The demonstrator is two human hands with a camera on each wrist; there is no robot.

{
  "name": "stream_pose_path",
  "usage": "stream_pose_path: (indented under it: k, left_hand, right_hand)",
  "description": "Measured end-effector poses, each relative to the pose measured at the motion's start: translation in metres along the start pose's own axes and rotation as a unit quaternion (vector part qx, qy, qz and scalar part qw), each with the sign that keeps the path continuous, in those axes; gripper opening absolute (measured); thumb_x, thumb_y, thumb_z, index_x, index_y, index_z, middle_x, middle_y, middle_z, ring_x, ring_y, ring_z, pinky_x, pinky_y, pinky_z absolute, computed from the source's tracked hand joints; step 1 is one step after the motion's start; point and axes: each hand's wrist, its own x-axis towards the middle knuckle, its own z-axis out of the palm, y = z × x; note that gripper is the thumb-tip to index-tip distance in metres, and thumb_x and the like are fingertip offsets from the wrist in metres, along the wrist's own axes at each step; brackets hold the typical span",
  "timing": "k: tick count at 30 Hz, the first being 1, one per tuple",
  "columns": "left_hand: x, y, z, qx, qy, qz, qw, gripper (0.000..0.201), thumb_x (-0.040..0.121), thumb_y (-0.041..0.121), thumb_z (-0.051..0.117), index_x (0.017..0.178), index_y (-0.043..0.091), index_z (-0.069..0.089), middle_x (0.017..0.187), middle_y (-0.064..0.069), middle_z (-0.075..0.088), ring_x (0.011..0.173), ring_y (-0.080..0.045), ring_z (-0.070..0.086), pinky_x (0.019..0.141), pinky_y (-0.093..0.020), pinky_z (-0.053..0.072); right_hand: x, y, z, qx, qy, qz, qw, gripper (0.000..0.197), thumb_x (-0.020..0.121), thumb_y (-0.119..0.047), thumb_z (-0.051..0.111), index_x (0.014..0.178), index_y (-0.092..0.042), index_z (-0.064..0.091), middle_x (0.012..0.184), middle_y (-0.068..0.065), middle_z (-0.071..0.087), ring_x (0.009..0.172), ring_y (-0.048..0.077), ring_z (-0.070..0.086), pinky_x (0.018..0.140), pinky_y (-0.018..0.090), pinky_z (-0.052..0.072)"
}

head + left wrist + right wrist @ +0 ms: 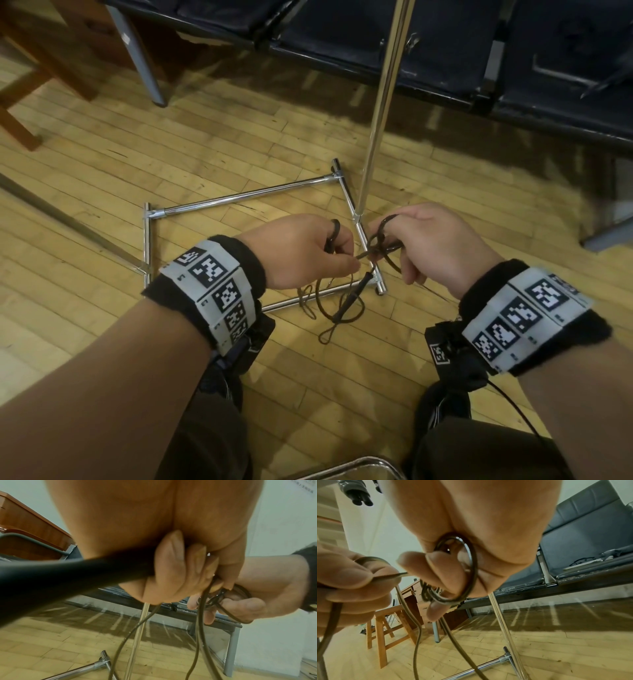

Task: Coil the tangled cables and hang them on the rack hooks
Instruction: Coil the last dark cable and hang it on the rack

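A thin dark cable [342, 301] hangs from both hands down to the wooden floor. My right hand [431, 246] grips a small coil [458, 572] of it, several loops round its fingers. My left hand [305, 253] pinches a strand [388, 576] of the same cable just left of the coil, and another length runs across its curled fingers [171, 566]. The loose end with a plug [359, 287] dangles below. The chrome rack's upright pole [380, 109] rises just behind my hands from its base frame [239, 198]. No hooks show.
A dark bench [445, 51] with metal legs runs along the back. A wooden stool [383, 632] and desk stand to the left. My knees and a chrome chair edge [359, 466] are at the bottom. Another metal bar [68, 222] lies on the floor at left.
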Motion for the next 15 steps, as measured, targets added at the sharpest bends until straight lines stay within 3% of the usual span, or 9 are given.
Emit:
stream_pose_path:
  k: [4,7,11,13,15]
  left_hand:
    - [0.0001,0.0016,0.0013,0.005,-0.043,0.000,0.999,0.028,0.103,0.048,0.062,0.076,0.038,0.062,0.059,0.023,0.057,0.054,0.004,0.050,0.063,-0.024,0.038]
    - [-0.0002,0.0019,0.0032,0.011,-0.085,-0.002,0.996,0.031,0.104,0.048,0.060,0.074,0.040,0.062,0.055,0.026,0.054,0.051,0.007,0.049,0.064,-0.025,0.038]
    - [-0.0053,0.0043,0.0077,0.046,-0.136,-0.017,0.990,0.044,0.104,0.053,0.057,0.063,0.066,0.056,0.056,0.033,0.054,0.054,0.012,0.050,0.065,-0.027,0.038]
    - [-0.0042,0.0012,0.0082,0.055,-0.127,-0.026,0.990,0.043,0.104,0.053,0.056,0.062,0.059,0.058,0.055,0.028,0.054,0.053,0.006,0.050,0.064,-0.027,0.038]
    - [-0.0022,-0.0026,0.0088,0.058,-0.105,-0.036,0.992,0.042,0.105,0.053,0.056,0.064,0.042,0.058,0.058,0.019,0.053,0.057,-0.001,0.048,0.063,-0.028,0.037]
  right_hand:
    - [0.0019,-0.0031,0.0026,0.151,0.013,0.047,0.987,0.028,0.100,-0.020,0.050,0.094,-0.013,0.077,0.078,0.014,0.077,0.044,0.022,0.058,0.042,0.028,0.044]
    - [0.0051,-0.0034,0.0018,0.181,0.028,0.048,0.982,0.030,0.100,-0.015,0.048,0.091,-0.006,0.075,0.074,0.007,0.076,0.046,0.022,0.059,0.042,0.029,0.045]
    - [0.0061,-0.0014,0.0009,0.201,0.044,0.059,0.977,0.028,0.097,-0.008,0.047,0.085,-0.001,0.070,0.066,0.007,0.069,0.051,0.023,0.057,0.048,0.034,0.045]
    - [0.0031,-0.0027,-0.0021,0.301,-0.010,0.041,0.953,0.029,0.099,-0.007,0.045,0.092,-0.003,0.074,0.075,0.012,0.070,0.054,0.022,0.057,0.049,0.033,0.045]
    - [-0.0001,-0.0045,-0.0068,0.353,-0.074,0.012,0.933,0.032,0.099,-0.007,0.044,0.094,-0.007,0.076,0.081,0.016,0.071,0.060,0.023,0.059,0.052,0.031,0.048]
